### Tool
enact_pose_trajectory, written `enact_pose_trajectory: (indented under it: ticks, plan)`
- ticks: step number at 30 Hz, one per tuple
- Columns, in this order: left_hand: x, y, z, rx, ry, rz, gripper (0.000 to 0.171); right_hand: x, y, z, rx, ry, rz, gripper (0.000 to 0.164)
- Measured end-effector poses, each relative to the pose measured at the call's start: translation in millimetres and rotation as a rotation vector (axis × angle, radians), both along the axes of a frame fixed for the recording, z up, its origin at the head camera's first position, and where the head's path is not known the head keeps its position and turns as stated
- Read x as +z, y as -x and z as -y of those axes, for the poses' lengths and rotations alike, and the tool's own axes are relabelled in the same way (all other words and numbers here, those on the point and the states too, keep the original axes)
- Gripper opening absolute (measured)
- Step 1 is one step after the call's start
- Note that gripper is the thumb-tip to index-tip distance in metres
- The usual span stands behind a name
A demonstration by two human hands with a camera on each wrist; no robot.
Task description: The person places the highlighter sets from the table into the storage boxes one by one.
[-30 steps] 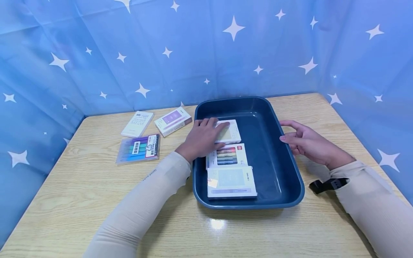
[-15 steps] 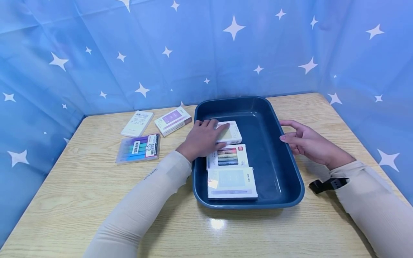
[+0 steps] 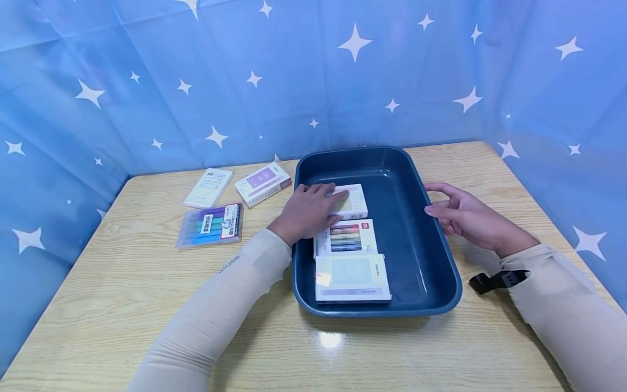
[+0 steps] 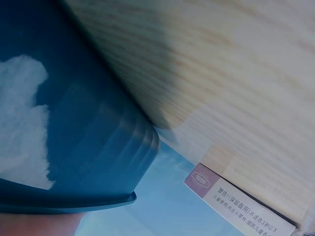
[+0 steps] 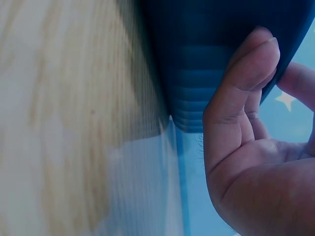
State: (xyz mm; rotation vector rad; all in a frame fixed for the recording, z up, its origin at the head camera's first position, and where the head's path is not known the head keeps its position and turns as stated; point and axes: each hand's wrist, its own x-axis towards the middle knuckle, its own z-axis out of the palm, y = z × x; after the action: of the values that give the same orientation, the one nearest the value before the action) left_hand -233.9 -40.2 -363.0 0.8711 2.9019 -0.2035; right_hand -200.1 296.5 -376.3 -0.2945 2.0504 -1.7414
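A dark blue plastic bin (image 3: pixel 416 261) stands on the table. My left hand (image 3: pixel 307 213) reaches over its left rim. Its fingers lie spread over a small white box (image 3: pixel 356 202) in the bin, with the thumb by the near edge. Nearer me inside lie a white box with a window of coloured sticks (image 3: pixel 346 237) and a white box with a pale panel (image 3: pixel 351 279). My right hand (image 3: pixel 465 216) holds the bin's right rim. In the right wrist view, curled fingertips (image 5: pixel 263 56) meet its outer wall below the rim.
Left of the bin lie a white box with a purple panel (image 3: pixel 263 182), a white box with printed text (image 3: pixel 209 188) and a clear case of coloured pens (image 3: pixel 209 226). A blue star-patterned curtain (image 3: pixel 313 71) hangs behind the wooden table (image 3: pixel 122 283).
The small white box under my left hand has shifted slightly to the right and straightened. The left hand has moved a little with it. My right hand stays on the rim.
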Motion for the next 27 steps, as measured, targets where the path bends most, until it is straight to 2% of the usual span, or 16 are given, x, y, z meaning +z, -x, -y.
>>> enact_pose_trajectory:
  ticks: [16,22,27]
  plan:
    - [0.0,-0.7,1.5,0.001,-0.04,-0.015,0.058,-1.6,0.4,0.1,0.01,-0.007,-0.006,0.057]
    - [-0.3,-1.6,1.1,0.021,-0.166,0.001,0.047,-1.2,0.0,-3.0,0.004,-0.053,-0.011,0.059]
    - [3.2,-6.1,5.0,0.085,-0.318,0.01,0.041,-0.3,0.3,-0.7,0.007,-0.072,-0.022,0.059]
